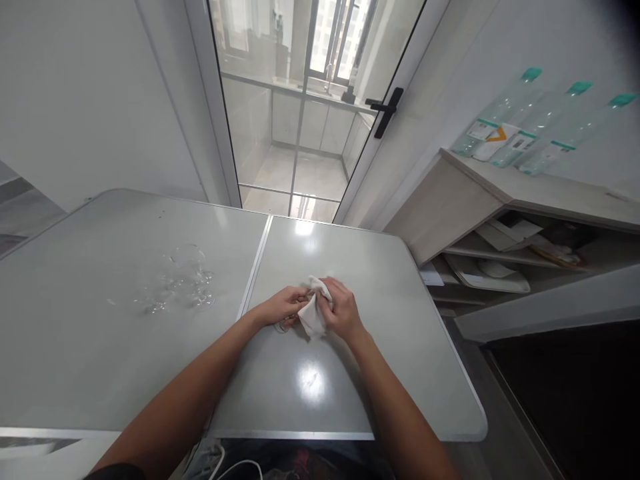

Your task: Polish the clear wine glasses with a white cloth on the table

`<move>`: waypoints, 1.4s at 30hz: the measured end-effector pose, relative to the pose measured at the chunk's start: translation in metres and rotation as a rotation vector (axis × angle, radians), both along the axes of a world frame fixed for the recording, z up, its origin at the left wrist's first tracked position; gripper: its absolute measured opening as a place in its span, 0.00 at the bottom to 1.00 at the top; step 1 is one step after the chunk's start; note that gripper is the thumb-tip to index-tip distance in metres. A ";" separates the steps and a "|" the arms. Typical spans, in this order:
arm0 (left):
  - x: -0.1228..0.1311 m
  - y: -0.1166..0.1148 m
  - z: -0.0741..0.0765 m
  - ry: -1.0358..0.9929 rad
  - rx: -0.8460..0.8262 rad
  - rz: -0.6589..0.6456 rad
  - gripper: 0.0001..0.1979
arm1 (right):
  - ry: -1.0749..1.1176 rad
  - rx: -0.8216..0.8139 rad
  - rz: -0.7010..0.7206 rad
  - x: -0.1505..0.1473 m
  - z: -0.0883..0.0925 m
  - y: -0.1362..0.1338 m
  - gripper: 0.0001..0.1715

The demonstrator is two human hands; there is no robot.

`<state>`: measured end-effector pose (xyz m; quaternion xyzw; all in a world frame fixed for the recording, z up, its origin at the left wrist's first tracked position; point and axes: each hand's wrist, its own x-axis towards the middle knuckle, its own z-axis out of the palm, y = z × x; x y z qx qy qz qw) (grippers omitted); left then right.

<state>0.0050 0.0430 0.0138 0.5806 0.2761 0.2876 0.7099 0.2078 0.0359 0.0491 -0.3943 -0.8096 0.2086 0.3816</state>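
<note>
My left hand (pixel 285 305) is closed around a clear glass (pixel 283 327), whose round rim or foot shows below the fingers. In my right hand (pixel 343 308) is a white cloth (pixel 313 317), bunched up and pressed against the glass. Both hands meet just above the table, right of the metal seam. Most of the glass is hidden by fingers and cloth, so its full shape cannot be made out. Farther left, several clear glasses (pixel 187 283) are grouped on the tabletop, their outlines faint and overlapping.
The pale grey-green table (pixel 400 373) has a metal edge and a seam (pixel 257 260) across it. Behind it stands a glass door with a black handle (pixel 385 112). At right, several plastic bottles (pixel 540 143) with green caps top a wooden cabinet (pixel 453 200).
</note>
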 end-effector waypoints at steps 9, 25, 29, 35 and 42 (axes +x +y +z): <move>-0.009 -0.002 -0.002 -0.085 -0.079 -0.014 0.36 | 0.744 -0.936 0.045 0.005 -0.015 0.002 0.23; 0.001 0.005 -0.016 0.189 0.478 0.362 0.12 | -0.088 0.232 0.028 -0.012 -0.016 -0.006 0.23; 0.001 -0.002 -0.020 0.443 0.872 0.377 0.07 | -0.114 0.287 -0.152 -0.019 -0.013 -0.009 0.14; 0.000 -0.006 -0.022 0.550 1.146 0.363 0.05 | 0.233 -0.167 -0.276 -0.018 -0.005 -0.009 0.16; 0.000 -0.006 -0.023 0.386 0.974 0.405 0.09 | 0.998 -0.923 -0.113 -0.004 -0.022 0.009 0.21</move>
